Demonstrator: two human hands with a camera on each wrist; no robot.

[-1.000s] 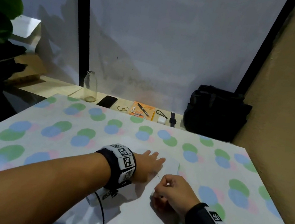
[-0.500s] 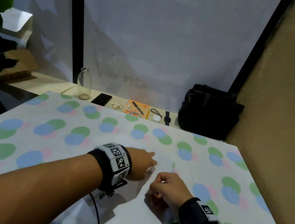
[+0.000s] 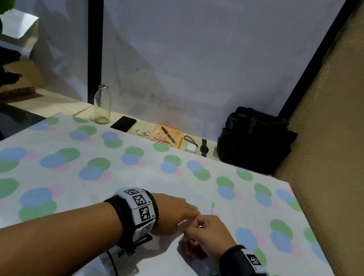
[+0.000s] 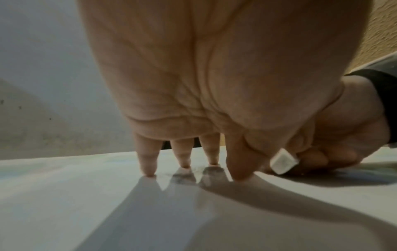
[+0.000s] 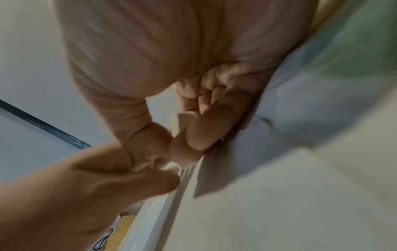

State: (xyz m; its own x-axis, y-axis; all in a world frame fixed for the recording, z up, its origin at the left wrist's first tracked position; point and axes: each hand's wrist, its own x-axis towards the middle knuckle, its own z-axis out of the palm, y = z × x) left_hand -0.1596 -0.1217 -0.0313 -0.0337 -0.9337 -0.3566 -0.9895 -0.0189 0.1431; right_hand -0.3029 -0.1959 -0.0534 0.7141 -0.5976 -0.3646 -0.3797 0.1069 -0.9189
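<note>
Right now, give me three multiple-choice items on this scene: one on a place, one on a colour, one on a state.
1. Where does the bottle stand? A on the floor; B on the ledge, left of the phone; C on a chair.
2. What colour is the eraser in the right hand? A red; B black; C white.
3. What is the left hand doing? A pressing straight fingers on the paper; B making a fist in the air; C waving.
B, it stands by the phone on the ledge; C, the pinched block is white; A, its fingers touch the paper.
</note>
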